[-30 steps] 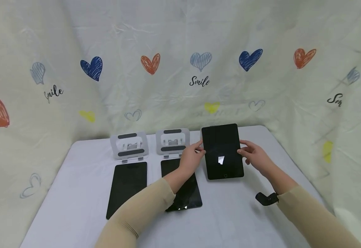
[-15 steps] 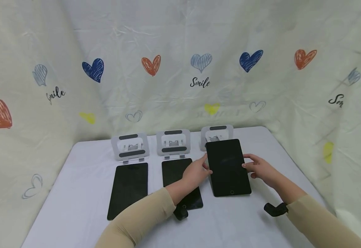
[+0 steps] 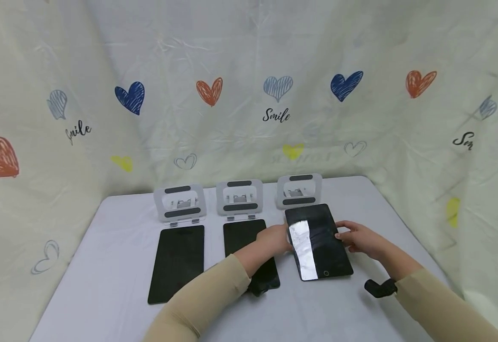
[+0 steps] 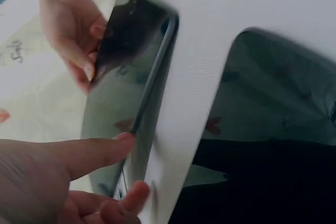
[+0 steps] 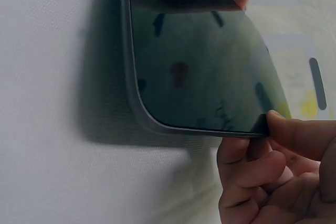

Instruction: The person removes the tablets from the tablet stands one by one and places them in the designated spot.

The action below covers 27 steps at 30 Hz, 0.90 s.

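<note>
A black tablet (image 3: 327, 237) with a round home button is tilted close over the white table, in front of the right-hand stand. My left hand (image 3: 273, 239) pinches its left edge, thumb on the screen side and fingers curled at the edge in the left wrist view. On the opposite edge my right hand (image 3: 361, 241) grips it, thumb (image 5: 294, 135) on top and curled fingers beneath. In the right wrist view a shadow lies on the cloth along the tablet's edge. The left forearm passes over the middle tablet (image 3: 242, 237) and covers part of it.
Another black tablet (image 3: 178, 261) lies at the left. Behind the tablets stand three grey-white tablet stands, a left stand (image 3: 157, 197), a middle stand (image 3: 220, 194) and a right stand (image 3: 280, 192). A curtain printed with hearts hangs behind the white-covered table (image 3: 120, 247).
Both hands have brought the tablet from the right stand down and toward the body, tilting it flatter. The right stand, hidden before, now shows. The other two tablets stay put.
</note>
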Each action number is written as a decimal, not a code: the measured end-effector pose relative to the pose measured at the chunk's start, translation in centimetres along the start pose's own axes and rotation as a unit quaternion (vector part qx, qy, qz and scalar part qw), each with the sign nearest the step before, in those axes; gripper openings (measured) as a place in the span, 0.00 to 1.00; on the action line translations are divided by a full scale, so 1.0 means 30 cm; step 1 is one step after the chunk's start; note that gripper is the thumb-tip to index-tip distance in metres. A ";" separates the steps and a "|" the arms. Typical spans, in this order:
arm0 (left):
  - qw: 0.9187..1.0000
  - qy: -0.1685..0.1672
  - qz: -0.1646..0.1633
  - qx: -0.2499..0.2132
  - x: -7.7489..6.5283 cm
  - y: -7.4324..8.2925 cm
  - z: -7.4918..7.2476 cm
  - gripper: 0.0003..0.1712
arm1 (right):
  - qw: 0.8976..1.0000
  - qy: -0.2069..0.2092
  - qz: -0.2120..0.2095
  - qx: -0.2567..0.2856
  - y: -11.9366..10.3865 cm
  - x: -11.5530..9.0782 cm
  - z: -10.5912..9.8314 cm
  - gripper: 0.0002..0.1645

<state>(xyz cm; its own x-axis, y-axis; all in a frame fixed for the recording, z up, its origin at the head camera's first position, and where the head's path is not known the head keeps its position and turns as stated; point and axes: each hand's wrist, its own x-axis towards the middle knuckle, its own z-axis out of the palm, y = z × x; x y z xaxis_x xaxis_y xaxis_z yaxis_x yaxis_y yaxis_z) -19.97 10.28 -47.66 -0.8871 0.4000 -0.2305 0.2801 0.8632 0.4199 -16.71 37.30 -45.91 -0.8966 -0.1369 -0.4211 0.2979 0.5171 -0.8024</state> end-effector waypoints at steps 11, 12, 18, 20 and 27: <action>0.996 -0.041 -0.045 0.069 -0.009 0.026 -0.008 0.22 | 0.999 0.001 0.034 0.015 -0.004 0.000 0.022 0.32; 0.995 -0.043 -0.046 0.073 -0.013 0.029 -0.010 0.22 | 0.999 0.006 0.037 0.012 -0.003 0.002 0.024 0.32; 0.995 -0.044 -0.045 0.080 -0.021 0.032 -0.006 0.21 | 0.999 0.024 0.047 -0.013 -0.001 0.008 0.036 0.30; 0.995 -0.044 -0.040 0.079 -0.020 0.031 -0.002 0.21 | 0.998 0.026 0.046 -0.027 -0.006 0.006 0.035 0.30; 0.995 -0.046 -0.042 0.082 -0.019 0.036 0.004 0.21 | 0.995 0.047 0.036 -0.079 -0.009 0.012 0.031 0.28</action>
<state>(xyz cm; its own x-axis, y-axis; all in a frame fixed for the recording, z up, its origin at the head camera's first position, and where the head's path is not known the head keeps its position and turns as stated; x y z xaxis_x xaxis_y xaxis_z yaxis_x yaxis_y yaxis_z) -19.10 11.03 -47.16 -0.8751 0.3434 -0.3410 0.2685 0.9307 0.2483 -16.81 36.33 -46.22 -0.9037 -0.0198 -0.4277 0.3133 0.6501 -0.6922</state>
